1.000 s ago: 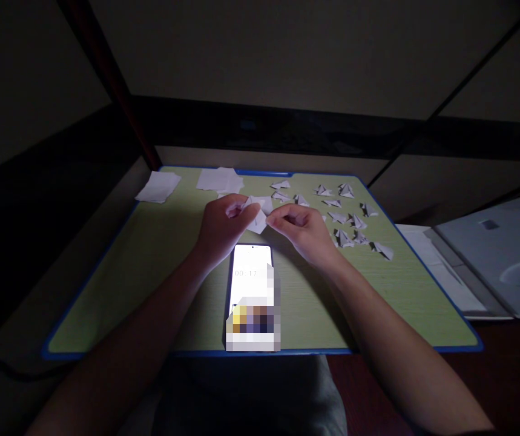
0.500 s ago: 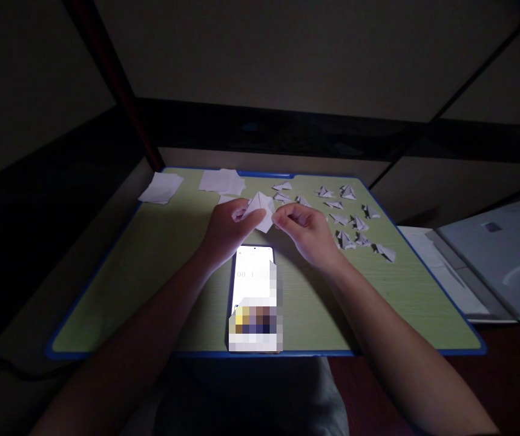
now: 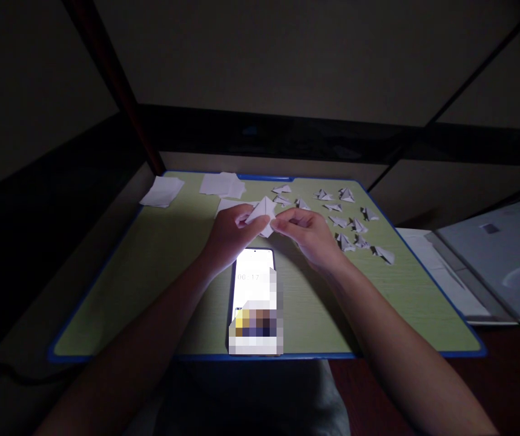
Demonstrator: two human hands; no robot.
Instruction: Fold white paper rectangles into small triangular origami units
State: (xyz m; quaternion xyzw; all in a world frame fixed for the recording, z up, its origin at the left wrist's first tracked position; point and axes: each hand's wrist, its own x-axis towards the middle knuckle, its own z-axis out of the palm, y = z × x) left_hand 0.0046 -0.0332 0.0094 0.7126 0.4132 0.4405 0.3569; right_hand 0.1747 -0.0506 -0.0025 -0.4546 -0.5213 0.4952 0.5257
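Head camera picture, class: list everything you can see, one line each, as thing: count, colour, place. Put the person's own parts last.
Lap desk: one, green top with blue rim, centre.
Phone: one, lit screen, near middle of the desk.
Flat paper sheets: a few piles, white, far left of the desk.
Folded paper pieces: about a dozen, white, far right of the desk.
Booklet: one, grey-white, right of the desk.
Part-folded paper: one, white, pinched between both hands.
Left hand: on the paper's left side.
Right hand: on its right side.

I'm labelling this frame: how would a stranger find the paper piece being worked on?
On the green board, look just beyond the lit phone. The white folded paper is pinched between left hand and right hand, the only piece off the board.
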